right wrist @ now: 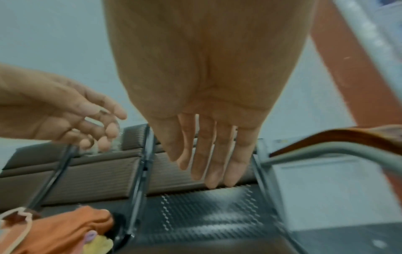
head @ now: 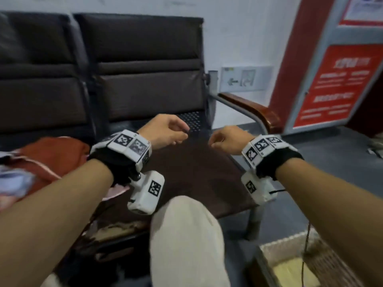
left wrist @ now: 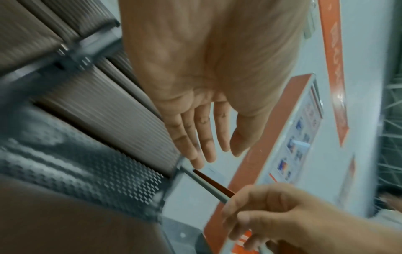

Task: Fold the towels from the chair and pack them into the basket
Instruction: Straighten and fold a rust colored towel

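A dark brown towel (head: 196,172) lies spread flat over the right seat of the chair (head: 145,59). Both my hands hover just above its far edge, a short gap between them. My left hand (head: 165,131) holds nothing, and the left wrist view shows its fingers (left wrist: 202,137) almost straight. My right hand (head: 226,139) is empty too, its fingers (right wrist: 213,154) extended over the perforated metal seat (right wrist: 206,214). A heap of orange and pink towels (head: 51,156) sits on the seat to the left. The woven basket (head: 286,242) stands on the floor at lower right.
My knee in light trousers (head: 186,235) is against the front of the seat. A wooden armrest (head: 255,110) on a metal tube bounds the chair's right side. A red sign board (head: 335,85) leans on the wall beyond it. Grey floor (head: 331,162) lies to the right.
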A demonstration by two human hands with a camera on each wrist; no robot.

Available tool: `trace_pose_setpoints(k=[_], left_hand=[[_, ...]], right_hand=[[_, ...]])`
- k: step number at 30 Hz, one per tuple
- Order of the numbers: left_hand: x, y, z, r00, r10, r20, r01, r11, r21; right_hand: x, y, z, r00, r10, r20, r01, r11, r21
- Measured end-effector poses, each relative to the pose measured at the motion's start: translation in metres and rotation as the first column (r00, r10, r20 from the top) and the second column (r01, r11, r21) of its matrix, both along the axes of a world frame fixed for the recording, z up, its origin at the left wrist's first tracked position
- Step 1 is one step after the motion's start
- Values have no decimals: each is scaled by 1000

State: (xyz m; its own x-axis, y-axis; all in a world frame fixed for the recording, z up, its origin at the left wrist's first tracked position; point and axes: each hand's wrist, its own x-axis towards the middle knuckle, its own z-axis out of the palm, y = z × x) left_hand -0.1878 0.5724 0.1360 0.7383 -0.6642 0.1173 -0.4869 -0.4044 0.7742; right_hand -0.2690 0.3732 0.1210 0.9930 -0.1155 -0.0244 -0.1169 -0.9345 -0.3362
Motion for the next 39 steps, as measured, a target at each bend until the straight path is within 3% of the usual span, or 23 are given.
trace_pose_setpoints(k=[4, 6, 9, 14, 19, 24, 30, 35, 39], left_hand=[[41, 101, -14, 981, 160, 110, -169, 983, 78], [55, 148, -32, 966, 160, 203, -206, 950, 235], [77, 206, -57, 944, 212, 253, -298, 876, 380], [104, 274, -101, 858, 389, 336, -504, 764, 403], [116, 311, -127, 909, 312, 277, -417, 697, 583], [117, 320, -137, 952, 178, 247, -303, 641, 705], [118, 316, -132, 890, 322, 324, -449, 745, 493], [109, 286, -113, 832, 389, 396, -456, 885, 89], [103, 252, -97, 771, 431, 469, -469, 882, -40]], right_hand=[[74, 80, 20, 985, 161, 68, -165, 985, 54], [103, 120, 17, 967, 238, 87, -246, 964, 98], [137, 175, -2, 936, 350, 49, -353, 929, 109], [173, 248, -57, 877, 481, -8, -473, 865, 167], [204, 298, -108, 857, 502, -115, -472, 855, 213], [223, 338, -143, 909, 409, -80, -383, 895, 228], [212, 338, -134, 922, 341, 184, -384, 860, 335], [176, 295, -83, 862, 216, 459, -476, 656, 585], [154, 257, -50, 860, 23, 510, -454, 492, 743]])
